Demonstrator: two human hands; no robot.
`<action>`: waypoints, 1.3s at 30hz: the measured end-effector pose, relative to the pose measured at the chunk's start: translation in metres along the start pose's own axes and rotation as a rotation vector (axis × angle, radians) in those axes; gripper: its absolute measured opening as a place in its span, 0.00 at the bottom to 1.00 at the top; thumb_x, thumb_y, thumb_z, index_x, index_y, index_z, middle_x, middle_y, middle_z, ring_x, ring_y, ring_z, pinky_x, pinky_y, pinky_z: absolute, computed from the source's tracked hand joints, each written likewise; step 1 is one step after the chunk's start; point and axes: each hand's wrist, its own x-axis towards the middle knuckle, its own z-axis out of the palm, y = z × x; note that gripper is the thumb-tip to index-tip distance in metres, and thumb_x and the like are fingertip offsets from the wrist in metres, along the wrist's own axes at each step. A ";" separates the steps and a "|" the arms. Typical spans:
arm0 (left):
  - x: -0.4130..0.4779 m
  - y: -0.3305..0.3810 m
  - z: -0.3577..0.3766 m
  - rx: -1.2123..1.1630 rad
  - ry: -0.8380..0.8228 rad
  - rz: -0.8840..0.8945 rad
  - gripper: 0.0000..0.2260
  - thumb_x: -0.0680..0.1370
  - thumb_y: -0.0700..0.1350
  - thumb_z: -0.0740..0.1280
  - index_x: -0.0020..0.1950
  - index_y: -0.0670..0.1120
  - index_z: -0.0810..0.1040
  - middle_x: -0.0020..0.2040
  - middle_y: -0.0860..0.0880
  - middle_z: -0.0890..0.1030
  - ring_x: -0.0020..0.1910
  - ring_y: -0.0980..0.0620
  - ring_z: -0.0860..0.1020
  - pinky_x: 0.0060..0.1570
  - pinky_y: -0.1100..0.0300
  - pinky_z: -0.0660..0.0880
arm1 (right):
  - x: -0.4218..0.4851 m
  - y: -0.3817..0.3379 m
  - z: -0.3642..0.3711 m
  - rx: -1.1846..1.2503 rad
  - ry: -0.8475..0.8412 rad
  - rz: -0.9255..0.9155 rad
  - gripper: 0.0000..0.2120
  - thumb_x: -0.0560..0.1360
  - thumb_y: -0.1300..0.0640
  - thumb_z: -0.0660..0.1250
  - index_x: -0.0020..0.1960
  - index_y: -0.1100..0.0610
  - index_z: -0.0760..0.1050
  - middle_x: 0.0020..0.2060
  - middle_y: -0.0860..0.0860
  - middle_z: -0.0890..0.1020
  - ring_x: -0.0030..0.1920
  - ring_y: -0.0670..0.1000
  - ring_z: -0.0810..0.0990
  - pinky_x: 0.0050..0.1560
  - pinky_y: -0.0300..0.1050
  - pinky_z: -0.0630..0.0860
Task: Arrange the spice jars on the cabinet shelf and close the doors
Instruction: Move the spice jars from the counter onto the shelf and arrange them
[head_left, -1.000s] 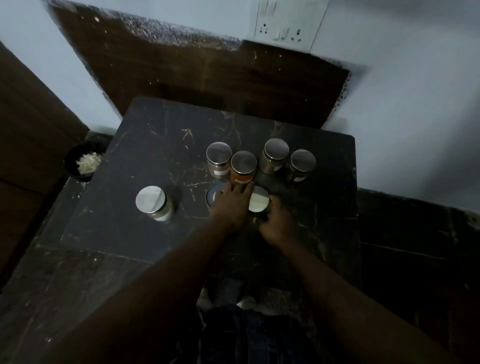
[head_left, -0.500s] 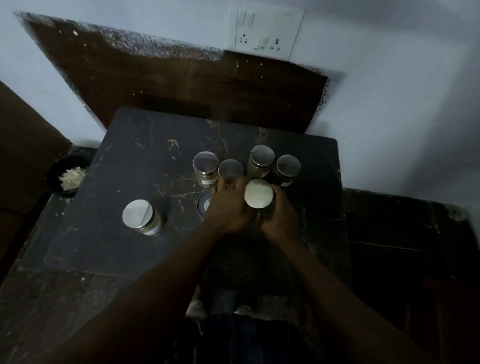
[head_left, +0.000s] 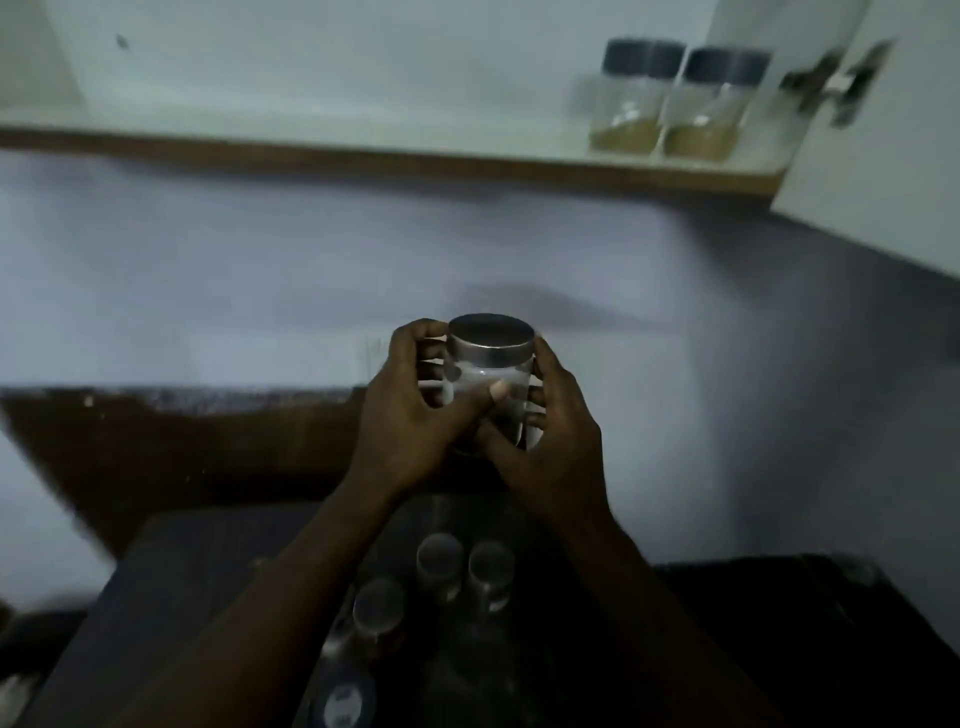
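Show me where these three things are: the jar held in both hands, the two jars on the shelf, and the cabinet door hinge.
Held jar (head_left: 491, 340): head view, on its metal lid.
Shelf jars (head_left: 670, 98): head view, where the two bodies meet.
Hinge (head_left: 836, 83): head view, on its metal arm.

Your view is dim overall, and the brightest zone is the white cabinet interior along the top. The two jars on the shelf smear sideways with motion blur, and so does the hinge beside them. A soft dark shadow streaks the wall just above the held jar, whose metal lid catches a dull sheen. Lower down, the tabletop sinks into near black, and the jars standing on it are murky and unfocused. Straight edges bow toward the frame borders.
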 end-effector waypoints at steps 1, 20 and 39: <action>0.016 0.014 0.000 -0.013 0.006 0.032 0.30 0.70 0.62 0.78 0.66 0.58 0.70 0.60 0.61 0.80 0.57 0.60 0.81 0.47 0.63 0.82 | 0.016 -0.010 -0.007 -0.004 0.015 -0.047 0.42 0.73 0.48 0.78 0.81 0.47 0.61 0.71 0.40 0.73 0.65 0.39 0.76 0.57 0.32 0.78; 0.256 0.139 0.048 0.072 0.004 0.090 0.28 0.77 0.61 0.71 0.72 0.52 0.70 0.63 0.52 0.78 0.59 0.51 0.80 0.58 0.47 0.80 | 0.273 -0.079 -0.081 -0.191 0.151 -0.184 0.38 0.67 0.42 0.79 0.70 0.49 0.63 0.62 0.48 0.78 0.55 0.45 0.79 0.50 0.45 0.76; 0.324 0.084 0.090 0.577 -0.036 -0.130 0.32 0.76 0.61 0.70 0.71 0.42 0.68 0.65 0.42 0.78 0.62 0.41 0.78 0.59 0.48 0.76 | 0.330 -0.042 -0.049 -0.529 0.088 -0.020 0.34 0.78 0.53 0.67 0.79 0.56 0.57 0.59 0.60 0.80 0.58 0.60 0.80 0.57 0.53 0.80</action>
